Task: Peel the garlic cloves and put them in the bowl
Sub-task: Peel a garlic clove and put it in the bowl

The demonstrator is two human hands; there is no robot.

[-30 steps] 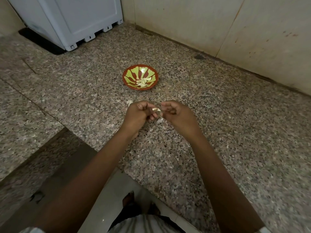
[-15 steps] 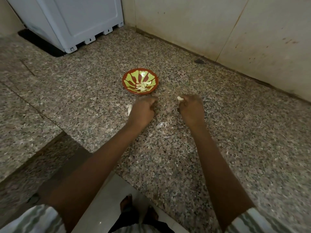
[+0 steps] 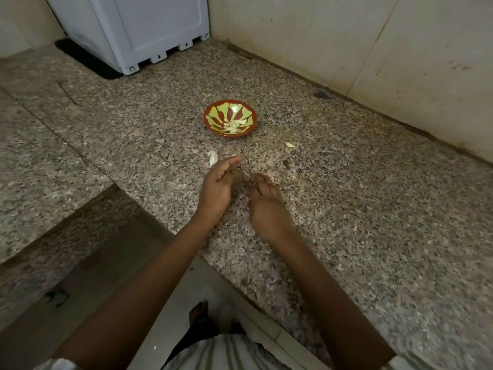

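A red bowl with a green pattern [image 3: 213, 111] stands on the speckled stone counter, with several peeled garlic cloves [image 3: 234, 126] in it. One pale clove [image 3: 289, 145] lies on the counter to the right of the bowl. A white papery clove [image 3: 213, 158] lies just left of my left fingertips. My left hand [image 3: 218, 182] hovers below the bowl with relaxed fingers and holds nothing I can see. Beside it, my right hand [image 3: 264, 201] is blurred, with fingers stretched out and nothing in them.
A white appliance [image 3: 149, 28] stands at the back left corner on a dark mat. A tiled wall [image 3: 346, 44] runs behind and to the right. The counter edge [image 3: 218, 265] drops off near my body, and a lower floor shows below.
Both hands have drawn back from the bowl and opened. The pale clove pinched in my right fingers half a second ago now lies on the counter right of the bowl.
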